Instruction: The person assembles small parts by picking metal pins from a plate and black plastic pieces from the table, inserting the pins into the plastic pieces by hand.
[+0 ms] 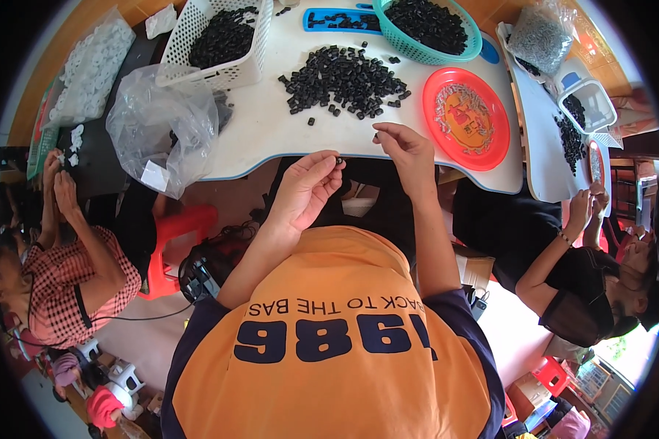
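black parts (344, 82), red tray (501, 117), teal basket (410, 53), pink-black checked shirt (58, 300)

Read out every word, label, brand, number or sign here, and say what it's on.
I won't copy wording, only say where it stands.
Orange shirt: dark letters and large dark-blue numerals, mostly legible.
Red plate: printed centre; any characters too small to read.
White patch on the clear bag: no print I can make out.

The left forearm (260, 252) and right forearm (433, 238) are extended toward the white table (252, 132). The left hand (309, 186) is held at the table's near edge, palm turned inward, fingers curled and pinched against the thumb. The right hand (408, 155) is held over that edge, fingertips similarly pinched.
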### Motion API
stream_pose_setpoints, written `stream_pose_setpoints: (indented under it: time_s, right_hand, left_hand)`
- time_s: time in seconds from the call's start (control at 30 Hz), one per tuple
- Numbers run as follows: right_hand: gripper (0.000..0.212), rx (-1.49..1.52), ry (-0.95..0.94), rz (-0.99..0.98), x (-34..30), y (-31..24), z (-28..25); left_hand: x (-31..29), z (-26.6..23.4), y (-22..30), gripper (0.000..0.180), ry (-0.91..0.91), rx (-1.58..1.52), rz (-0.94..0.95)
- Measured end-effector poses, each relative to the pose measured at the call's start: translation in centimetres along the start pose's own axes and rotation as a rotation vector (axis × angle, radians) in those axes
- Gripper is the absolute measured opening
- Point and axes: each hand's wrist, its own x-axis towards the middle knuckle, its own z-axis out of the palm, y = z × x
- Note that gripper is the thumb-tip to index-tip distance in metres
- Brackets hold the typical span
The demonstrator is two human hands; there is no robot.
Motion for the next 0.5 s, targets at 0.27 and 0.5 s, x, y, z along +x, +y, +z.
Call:
stream_pose_setpoints:
  time_s: [0.27, 0.5]
  right_hand:
    - [0.025, 0.503, -0.210, 0.144, -5.9, -6.1, 2.0]
    - [0.023, 0.160, -0.151, 0.067, -6.6, -5.4, 2.5]
  left_hand:
    - [-1.1, 0.5, -0.7, 0.018, -0.051, 0.103, 0.170]
    - [-1.3, 0.1, -0.9, 0.018, -0.047, 0.210, 0.209]
